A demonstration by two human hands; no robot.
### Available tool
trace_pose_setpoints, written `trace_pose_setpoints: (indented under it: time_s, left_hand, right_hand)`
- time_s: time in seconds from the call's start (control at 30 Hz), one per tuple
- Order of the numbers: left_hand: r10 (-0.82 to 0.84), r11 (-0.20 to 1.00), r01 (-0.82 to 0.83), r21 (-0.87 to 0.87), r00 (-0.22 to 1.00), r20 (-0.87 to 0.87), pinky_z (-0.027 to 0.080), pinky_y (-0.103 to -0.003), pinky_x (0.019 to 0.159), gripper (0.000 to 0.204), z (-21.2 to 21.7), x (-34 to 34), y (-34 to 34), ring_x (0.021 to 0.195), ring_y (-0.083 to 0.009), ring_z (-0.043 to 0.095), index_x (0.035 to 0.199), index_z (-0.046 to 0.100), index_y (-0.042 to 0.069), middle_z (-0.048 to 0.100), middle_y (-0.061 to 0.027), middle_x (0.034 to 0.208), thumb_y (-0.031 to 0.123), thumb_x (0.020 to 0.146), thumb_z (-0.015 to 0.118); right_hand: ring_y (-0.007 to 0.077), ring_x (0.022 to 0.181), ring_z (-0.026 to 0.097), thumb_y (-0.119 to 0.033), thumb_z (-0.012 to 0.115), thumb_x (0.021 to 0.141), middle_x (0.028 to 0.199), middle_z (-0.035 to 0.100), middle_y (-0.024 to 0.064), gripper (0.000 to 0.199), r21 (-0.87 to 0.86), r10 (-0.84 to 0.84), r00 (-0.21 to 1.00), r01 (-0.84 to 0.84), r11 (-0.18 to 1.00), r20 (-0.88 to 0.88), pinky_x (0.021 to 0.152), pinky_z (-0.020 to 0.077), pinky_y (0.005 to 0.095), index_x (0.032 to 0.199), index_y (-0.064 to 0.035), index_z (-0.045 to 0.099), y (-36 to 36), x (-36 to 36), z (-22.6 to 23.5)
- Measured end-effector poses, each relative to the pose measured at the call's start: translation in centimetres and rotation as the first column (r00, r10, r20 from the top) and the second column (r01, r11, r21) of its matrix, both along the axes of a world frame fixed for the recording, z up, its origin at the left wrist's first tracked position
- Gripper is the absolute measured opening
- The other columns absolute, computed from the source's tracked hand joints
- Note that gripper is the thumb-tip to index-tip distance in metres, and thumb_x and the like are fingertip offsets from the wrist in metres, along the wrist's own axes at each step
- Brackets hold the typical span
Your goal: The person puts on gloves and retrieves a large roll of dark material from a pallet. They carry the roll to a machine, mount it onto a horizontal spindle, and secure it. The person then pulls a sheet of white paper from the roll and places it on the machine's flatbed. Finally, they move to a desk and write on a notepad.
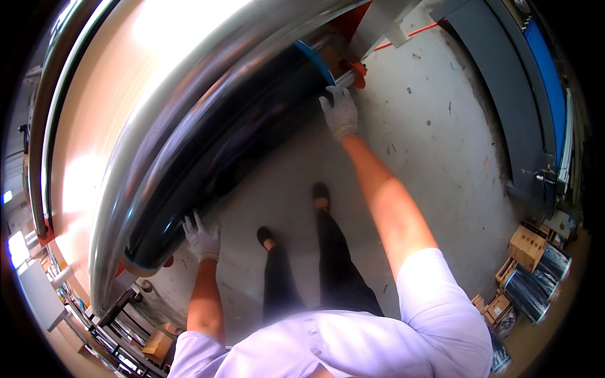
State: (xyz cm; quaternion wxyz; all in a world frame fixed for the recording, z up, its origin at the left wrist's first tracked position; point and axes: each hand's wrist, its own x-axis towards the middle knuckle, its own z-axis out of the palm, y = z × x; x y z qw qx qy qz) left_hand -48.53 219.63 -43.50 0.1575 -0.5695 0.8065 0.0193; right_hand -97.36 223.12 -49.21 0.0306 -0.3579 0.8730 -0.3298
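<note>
A large roll of glossy black film lies across a machine in front of me, with a blue band round its right end. My left hand, in a pale knit glove, is at the near side of the roll close to its left end. Its fingers are spread and it holds nothing. My right hand, gloved alike, reaches to the roll's right end, just below the shaft with a red collar. Those fingers are apart too, with the tips at the roll's edge; whether they touch it I cannot tell.
Long shiny metal rollers run above the black roll, beside a broad pale surface. A dark grey machine stands at the right. Cardboard boxes and wrapped dark rolls sit at the lower right. A red cable crosses the floor.
</note>
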Motion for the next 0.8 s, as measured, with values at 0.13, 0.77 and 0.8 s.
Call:
trace_pose_setpoints:
  time_s: [0.13, 0.77, 0.8]
  left_hand:
    - [0.091, 0.994, -0.100, -0.041, 0.979, -0.182, 0.029, -0.049, 0.109, 0.079, 0.3, -0.4, -3.1, 0.130, -0.0423, 0.037, 0.144, 0.035, 0.008, 0.037, -0.0251, 0.142, 0.045, 0.082, 0.066]
    - [0.086, 0.996, -0.087, -0.034, 0.996, -0.024, -0.002, -0.055, 0.115, 0.110, -1.4, -10.8, -6.9, 0.143, -0.0461, -0.008, 0.152, 0.010, 0.009, -0.002, -0.0279, 0.155, 0.061, 0.072, 0.066]
    - [0.088, 0.996, -0.088, -0.033, 0.996, -0.011, -0.002, -0.055, 0.115, 0.110, -2.1, -10.5, -6.3, 0.143, -0.0466, -0.007, 0.152, 0.010, 0.010, -0.002, -0.0278, 0.155, 0.060, 0.072, 0.066]
  right_hand:
    - [0.0375, 0.097, 0.061, -0.028, 0.067, 0.083, 0.110, 0.059, 0.0175, 0.033, 0.023, -0.009, 1.000, 0.008, 1.000, 0.021, 0.084, 0.0505, 0.0461, 0.109, -0.0097, 0.062, 0.5, -1.3, 0.0]
    - [0.0415, 0.104, 0.057, -0.028, 0.068, 0.081, 0.116, 0.056, 0.0213, 0.055, -0.038, -0.032, 0.999, 0.032, 0.999, 0.022, 0.088, 0.0479, 0.0465, 0.129, -0.0098, 0.049, -4.8, -2.6, 3.1]
    - [0.0417, 0.105, 0.056, -0.029, 0.069, 0.081, 0.118, 0.055, 0.0217, 0.057, -0.039, -0.051, 0.999, 0.051, 0.998, -0.003, 0.089, 0.0477, 0.0465, 0.131, -0.0101, 0.047, -5.1, -2.7, 2.8]
